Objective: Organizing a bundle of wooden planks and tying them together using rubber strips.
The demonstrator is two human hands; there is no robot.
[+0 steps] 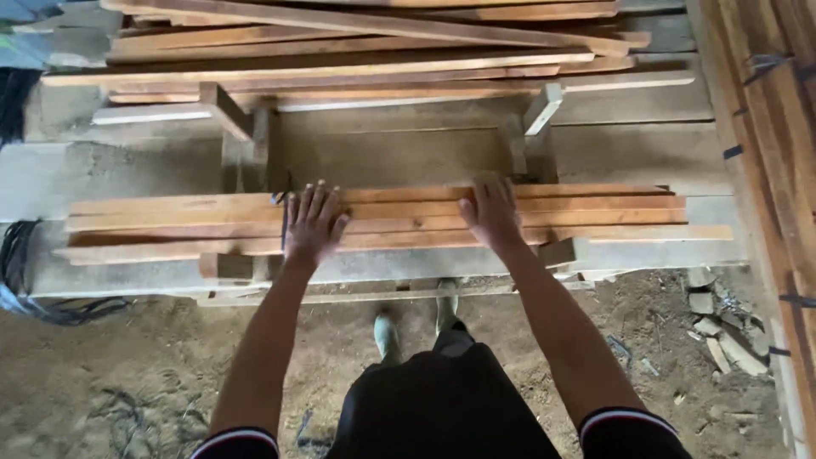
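A flat stack of long reddish wooden slats (595, 212) lies across a low wooden frame in front of me. My left hand (313, 223) rests palm-down on the slats, fingers spread. My right hand (490, 208) also presses flat on the same stack, a little further right. Neither hand grips anything; both lie on top of the boards. My feet in green boots (387, 331) stand on the dirt floor just below the stack.
Another pile of long planks (357, 51) lies further back. A bundle of strapped timber (778, 153) runs along the right edge. Black cables (21, 280) coil at the left. Small wood offcuts (722, 331) litter the dirt at right.
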